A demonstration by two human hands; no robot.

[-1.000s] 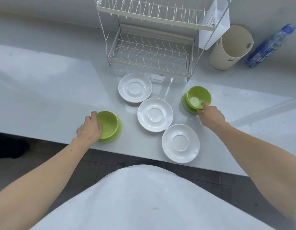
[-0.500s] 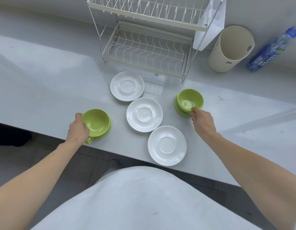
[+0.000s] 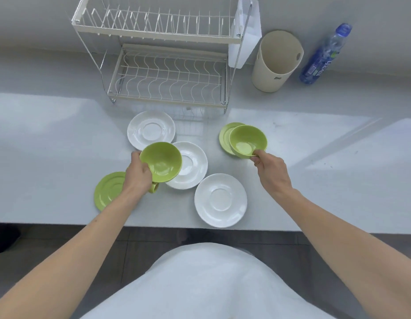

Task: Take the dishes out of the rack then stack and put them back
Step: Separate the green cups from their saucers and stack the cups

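Glossy grey counter (image 3: 50,139), tiled floor (image 3: 103,245)

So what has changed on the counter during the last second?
Both green cups are now lifted off their green saucers. The left hand has carried its cup to the right, over the middle white saucer, leaving its green saucer bare. The right hand holds the other cup just above its saucer. The three white saucers and the rack stayed in place.
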